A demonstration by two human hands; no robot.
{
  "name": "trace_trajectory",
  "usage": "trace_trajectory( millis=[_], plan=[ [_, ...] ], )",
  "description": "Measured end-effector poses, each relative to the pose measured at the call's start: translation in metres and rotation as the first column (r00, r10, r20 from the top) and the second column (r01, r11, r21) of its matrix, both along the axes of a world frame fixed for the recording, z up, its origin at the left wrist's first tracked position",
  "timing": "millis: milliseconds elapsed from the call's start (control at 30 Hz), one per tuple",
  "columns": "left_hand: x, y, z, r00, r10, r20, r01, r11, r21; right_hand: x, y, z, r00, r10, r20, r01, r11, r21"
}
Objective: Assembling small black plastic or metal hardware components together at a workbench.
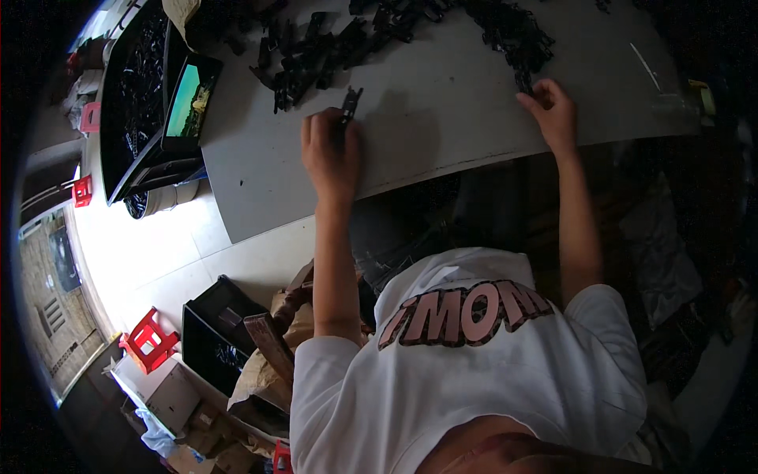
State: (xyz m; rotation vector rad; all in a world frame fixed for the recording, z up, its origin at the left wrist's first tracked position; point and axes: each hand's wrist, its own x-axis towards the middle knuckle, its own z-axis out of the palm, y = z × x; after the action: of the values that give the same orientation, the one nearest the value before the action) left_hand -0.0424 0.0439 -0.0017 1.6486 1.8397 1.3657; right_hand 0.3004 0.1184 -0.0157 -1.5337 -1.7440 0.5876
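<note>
Grey table [442, 118], pale tiled floor [158, 245] w/ glare, red stools [148, 338].

I count two hands on the table: my left hand [332, 154] and my right hand [550, 110]. One small black part [350, 105] sits in the left fingers. One heap of black parts [410, 35] lies beyond both hands. One lit screen [189, 101] stands left of the left hand.

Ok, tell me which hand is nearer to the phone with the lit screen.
Left. The left hand, holding a small black part, is right of the phone; the right hand is much farther right, at the black parts pile.
</note>
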Motion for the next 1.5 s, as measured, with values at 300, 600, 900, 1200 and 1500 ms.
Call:
trace_trajectory(
  millis=[300,600,900,1200,1500],
  plan=[
    [0.016,-0.005,0.004,0.987,-0.143,-0.069,0.144,0.99,0.005,-0.021,-0.006,0.018,0.975,0.149,0.165,-0.154,0.988,0.015],
    [0.015,-0.005,0.0,0.985,-0.159,-0.062,0.157,0.987,-0.022,-0.008,0.016,0.04,0.911,0.401,0.098,-0.336,0.858,-0.388],
    [0.014,-0.004,0.001,0.986,-0.159,-0.057,0.159,0.987,-0.008,-0.03,0.011,0.03,0.938,0.299,0.174,-0.291,0.954,-0.072],
    [0.012,-0.009,0.004,0.988,-0.157,0.004,0.157,0.987,-0.026,-0.109,0.006,0.008,0.635,0.387,0.669,-0.663,0.718,0.213],
    [0.016,-0.003,-0.002,0.979,-0.185,0.081,0.182,0.983,0.037,-0.122,0.115,-0.014,0.881,0.082,0.466,-0.237,0.929,0.285]
  ],
)
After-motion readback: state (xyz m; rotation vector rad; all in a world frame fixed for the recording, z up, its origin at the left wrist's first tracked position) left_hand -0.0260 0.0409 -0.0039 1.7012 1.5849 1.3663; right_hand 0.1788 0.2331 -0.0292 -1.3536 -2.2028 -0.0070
